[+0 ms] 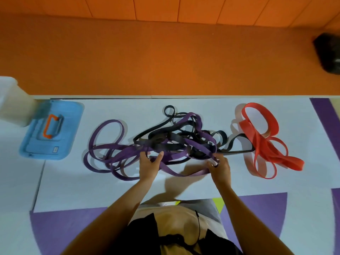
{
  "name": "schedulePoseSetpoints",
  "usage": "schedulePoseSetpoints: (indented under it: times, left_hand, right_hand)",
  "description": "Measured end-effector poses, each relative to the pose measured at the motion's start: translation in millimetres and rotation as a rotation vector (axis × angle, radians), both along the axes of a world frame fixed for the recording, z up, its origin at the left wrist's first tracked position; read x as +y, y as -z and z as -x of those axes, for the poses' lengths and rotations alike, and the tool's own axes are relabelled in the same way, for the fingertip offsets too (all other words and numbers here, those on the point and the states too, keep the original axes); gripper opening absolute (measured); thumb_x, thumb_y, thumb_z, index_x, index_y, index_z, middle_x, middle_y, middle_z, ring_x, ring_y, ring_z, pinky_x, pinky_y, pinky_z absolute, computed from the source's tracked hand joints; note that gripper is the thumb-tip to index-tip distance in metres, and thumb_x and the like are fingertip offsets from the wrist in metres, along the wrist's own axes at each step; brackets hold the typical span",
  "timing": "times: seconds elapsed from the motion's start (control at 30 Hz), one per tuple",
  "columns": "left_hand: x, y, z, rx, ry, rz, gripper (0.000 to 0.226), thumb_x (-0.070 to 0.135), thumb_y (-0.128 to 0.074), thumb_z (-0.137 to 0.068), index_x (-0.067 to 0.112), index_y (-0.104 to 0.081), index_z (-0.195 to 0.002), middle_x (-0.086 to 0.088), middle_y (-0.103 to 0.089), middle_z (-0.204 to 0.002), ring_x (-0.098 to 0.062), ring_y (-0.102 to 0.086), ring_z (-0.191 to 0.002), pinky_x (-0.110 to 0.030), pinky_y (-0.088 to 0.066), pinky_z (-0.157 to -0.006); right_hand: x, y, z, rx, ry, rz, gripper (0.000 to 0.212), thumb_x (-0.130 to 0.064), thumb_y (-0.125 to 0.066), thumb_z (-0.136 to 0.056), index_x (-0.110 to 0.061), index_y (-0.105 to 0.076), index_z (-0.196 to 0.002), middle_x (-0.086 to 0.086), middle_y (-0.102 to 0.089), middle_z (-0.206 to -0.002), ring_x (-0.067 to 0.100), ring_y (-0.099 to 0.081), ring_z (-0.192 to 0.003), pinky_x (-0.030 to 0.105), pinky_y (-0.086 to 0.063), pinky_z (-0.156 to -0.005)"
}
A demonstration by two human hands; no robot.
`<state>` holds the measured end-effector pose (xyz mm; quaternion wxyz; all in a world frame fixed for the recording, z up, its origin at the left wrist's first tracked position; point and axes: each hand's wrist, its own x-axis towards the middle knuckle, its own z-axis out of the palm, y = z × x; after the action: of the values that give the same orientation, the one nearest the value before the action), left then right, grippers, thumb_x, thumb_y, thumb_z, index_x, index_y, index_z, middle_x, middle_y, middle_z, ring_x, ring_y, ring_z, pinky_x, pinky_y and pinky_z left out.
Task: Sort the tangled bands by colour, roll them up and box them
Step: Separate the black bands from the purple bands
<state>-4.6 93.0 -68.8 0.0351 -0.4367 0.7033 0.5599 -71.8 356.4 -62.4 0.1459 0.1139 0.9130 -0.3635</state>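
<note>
A tangle of purple bands [110,155] and black bands [161,138] lies in the middle of the white mat [193,105]. Red bands [261,140] lie in a separate heap to the right, one black loop reaching under them. My left hand [149,166] reaches into the near side of the tangle, thumb and fingers spread around a purple strand. My right hand [219,168] grips a purple band together with a black one at the tangle's right near edge. A purple strand runs between my two hands.
A blue box lid [51,131] with an orange handle lies at the far left of the mat. A white translucent box [12,102] stands beside it at the left edge. Orange floor lies beyond the mat, with a dark object [329,52] at far right.
</note>
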Motion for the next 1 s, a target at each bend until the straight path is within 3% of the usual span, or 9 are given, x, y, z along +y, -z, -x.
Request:
schedulePoseSetpoints:
  times: [0.17, 0.27, 0.4, 0.5, 0.6, 0.67, 0.77, 0.87, 1.0]
  left_hand:
    - [-3, 6, 1, -0.057, -0.145, -0.072, 0.032, 0.001, -0.073, -0.093, -0.002, -0.053, -0.117, -0.024, -0.070, -0.111, -0.043, -0.069, -0.107, -0.059, -0.056, -0.097]
    - [-6, 8, -5, -0.039, -0.089, -0.114, 0.051, -0.015, -0.066, -0.086, 0.003, -0.052, -0.131, -0.019, -0.070, -0.118, -0.040, -0.069, -0.115, -0.053, -0.058, -0.100]
    - [-1, 1, -21, 0.043, -0.058, -0.169, 0.085, -0.020, -0.072, -0.082, 0.023, -0.040, -0.148, 0.001, -0.065, -0.130, -0.020, -0.065, -0.120, -0.019, -0.061, -0.081]
    - [1, 0, -27, 0.026, 0.030, -0.159, 0.101, -0.029, -0.063, -0.083, 0.015, -0.021, -0.164, -0.012, -0.048, -0.156, -0.027, -0.053, -0.138, -0.039, -0.057, -0.102]
    - [1, 0, -30, -0.020, 0.095, -0.166, 0.113, -0.034, -0.059, -0.079, 0.015, -0.007, -0.167, -0.015, -0.042, -0.159, -0.032, -0.057, -0.133, -0.037, -0.061, -0.090]
    - [3, -6, -32, -0.024, 0.089, -0.155, 0.111, -0.028, -0.066, -0.081, 0.015, -0.011, -0.166, -0.014, -0.052, -0.148, -0.031, -0.062, -0.124, -0.027, -0.061, -0.078]
    - [7, -8, -34, -0.025, 0.063, 0.043, 0.088, -0.009, -0.082, -0.083, 0.007, -0.036, -0.156, -0.005, -0.058, -0.138, -0.026, -0.061, -0.125, -0.030, -0.052, -0.098]
    - [8, -9, -34, -0.038, 0.043, 0.181, 0.080, -0.001, -0.087, -0.081, 0.004, -0.047, -0.150, -0.008, -0.063, -0.133, -0.025, -0.061, -0.124, -0.030, -0.048, -0.099]
    - [6, -11, -31, -0.040, 0.039, 0.209, 0.088, -0.015, -0.082, -0.077, 0.005, -0.043, -0.153, -0.015, -0.056, -0.144, -0.032, -0.055, -0.132, -0.049, -0.053, -0.104]
  right_hand:
    - [5, 6, 3, 0.047, -0.032, 0.044, 0.019, -0.036, -0.068, -0.100, -0.021, -0.072, -0.089, 0.002, -0.067, -0.097, 0.023, -0.063, -0.088, 0.024, -0.042, -0.068]
    - [14, 10, 14, 0.030, 0.030, -0.005, 0.007, -0.025, -0.064, -0.102, -0.021, -0.068, -0.097, 0.003, -0.070, -0.101, 0.026, -0.067, -0.093, 0.030, -0.045, -0.069]
    - [24, 12, 32, 0.006, 0.039, -0.001, 0.018, -0.023, -0.067, -0.100, -0.017, -0.061, -0.115, 0.006, -0.073, -0.111, 0.028, -0.068, -0.102, 0.042, -0.056, -0.085]
    - [25, 14, 46, -0.101, 0.016, 0.070, 0.042, -0.028, -0.072, -0.098, -0.011, -0.053, -0.131, 0.011, -0.074, -0.120, 0.033, -0.069, -0.111, 0.047, -0.054, -0.096]
    - [22, 18, 54, -0.158, 0.021, 0.100, 0.049, -0.029, -0.072, -0.099, -0.013, -0.047, -0.137, 0.014, -0.073, -0.123, 0.038, -0.069, -0.114, 0.050, -0.054, -0.100]
    - [21, 21, 56, -0.159, 0.014, 0.081, 0.042, -0.025, -0.069, -0.100, -0.015, -0.047, -0.134, 0.016, -0.074, -0.119, 0.040, -0.069, -0.112, 0.050, -0.054, -0.097]
    - [24, 25, 60, -0.123, -0.008, 0.063, 0.032, -0.018, -0.066, -0.099, -0.015, -0.053, -0.129, 0.013, -0.075, -0.111, 0.037, -0.071, -0.105, 0.045, -0.054, -0.092]
    - [27, 25, 61, -0.068, -0.016, 0.054, 0.023, -0.017, -0.065, -0.098, -0.019, -0.057, -0.120, 0.002, -0.072, -0.096, 0.029, -0.068, -0.093, 0.041, -0.053, -0.086]
    - [29, 24, 65, -0.032, 0.001, 0.102, 0.021, -0.018, -0.063, -0.098, -0.029, -0.052, -0.111, -0.006, -0.068, -0.081, 0.024, -0.068, -0.082, 0.042, -0.057, -0.079]
